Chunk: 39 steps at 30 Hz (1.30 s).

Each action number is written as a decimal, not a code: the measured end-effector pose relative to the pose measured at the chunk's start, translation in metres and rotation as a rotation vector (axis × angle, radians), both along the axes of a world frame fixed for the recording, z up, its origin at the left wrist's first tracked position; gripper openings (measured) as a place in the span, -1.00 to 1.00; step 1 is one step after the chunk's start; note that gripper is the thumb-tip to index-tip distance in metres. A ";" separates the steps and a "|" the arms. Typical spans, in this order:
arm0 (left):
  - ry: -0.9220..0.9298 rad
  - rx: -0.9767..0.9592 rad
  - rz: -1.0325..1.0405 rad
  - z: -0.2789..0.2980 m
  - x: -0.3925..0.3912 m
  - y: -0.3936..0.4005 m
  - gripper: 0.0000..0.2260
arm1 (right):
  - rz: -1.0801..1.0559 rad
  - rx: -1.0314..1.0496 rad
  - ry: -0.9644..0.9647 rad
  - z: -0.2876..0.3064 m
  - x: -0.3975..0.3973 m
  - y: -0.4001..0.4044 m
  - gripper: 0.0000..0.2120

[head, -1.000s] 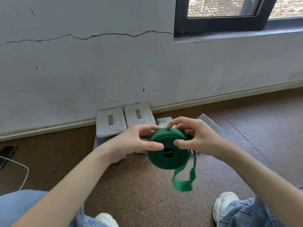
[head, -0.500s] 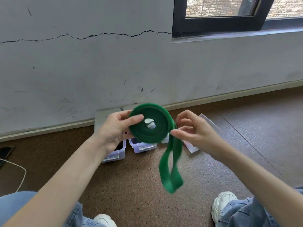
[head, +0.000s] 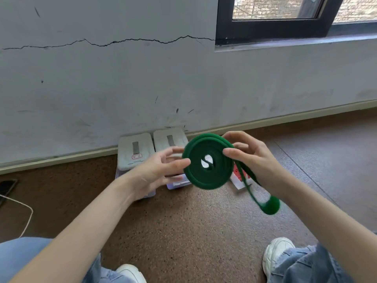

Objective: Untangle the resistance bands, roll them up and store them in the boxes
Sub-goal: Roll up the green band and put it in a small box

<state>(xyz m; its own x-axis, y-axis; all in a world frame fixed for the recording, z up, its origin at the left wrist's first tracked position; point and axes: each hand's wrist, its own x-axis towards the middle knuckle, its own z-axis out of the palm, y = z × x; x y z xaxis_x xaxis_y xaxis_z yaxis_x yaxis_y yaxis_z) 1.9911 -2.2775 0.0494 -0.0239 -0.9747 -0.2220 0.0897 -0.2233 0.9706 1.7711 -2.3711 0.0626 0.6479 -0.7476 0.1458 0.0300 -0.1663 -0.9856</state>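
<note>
Here, a grey wall (head: 142, 82) crossed by a long crack and a speckled brown floor (head: 183, 231) are seen, with two white-lidded boxes (head: 136, 151) set side by side on the floor against the skirting. Above the floor and in front of the boxes, a green resistance band (head: 208, 161), wound into a flat coil with a loose loop hanging down at the right, is gripped at its right edge by the right hand (head: 250, 158), thumb laid across the coil face. The left rim is touched by the left hand (head: 161, 170), whose fingers are spread and relaxed.
</note>
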 end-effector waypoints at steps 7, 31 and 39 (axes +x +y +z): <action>-0.292 -0.079 -0.006 -0.003 -0.026 -0.004 -0.65 | 0.085 -0.161 0.185 -0.013 0.005 0.013 -0.76; 0.339 0.324 0.114 -0.092 -0.052 -0.071 -0.59 | -0.106 0.410 0.174 -0.090 0.002 -0.062 -0.63; 0.371 0.299 0.461 -0.148 -0.025 -0.113 -0.73 | -0.411 0.428 0.207 -0.156 0.070 -0.106 -0.70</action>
